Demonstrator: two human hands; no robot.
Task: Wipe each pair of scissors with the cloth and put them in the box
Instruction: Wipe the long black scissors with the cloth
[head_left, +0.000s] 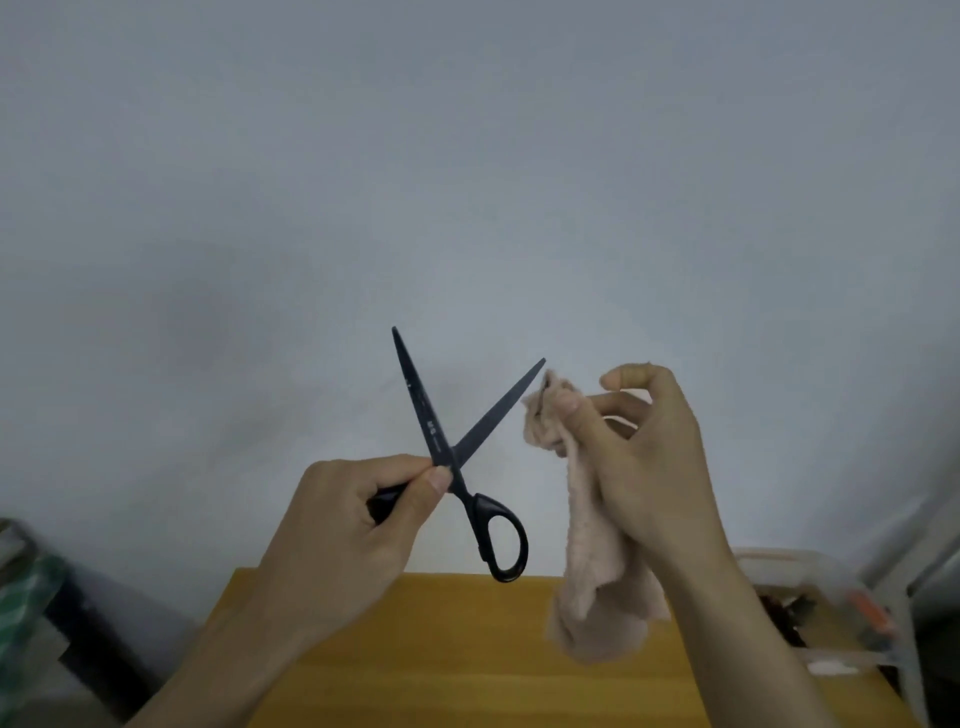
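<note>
A pair of black scissors (441, 441) is held up in front of the pale wall with its blades spread wide in an X. My left hand (358, 525) grips one handle, which is hidden in my fist; the other handle loop hangs free at the lower right. My right hand (649, 457) holds a beige cloth (587, 545), pinching its top between thumb and fingers just right of the right blade's tip. Cloth and blade tip are very close; I cannot tell whether they touch. The rest of the cloth hangs down over the table.
A yellow wooden table (467, 654) lies below my hands. At the right edge stands a clear plastic box (810, 608) with dark and orange items inside. Dark objects and a green-checked fabric (21, 608) sit at the far left.
</note>
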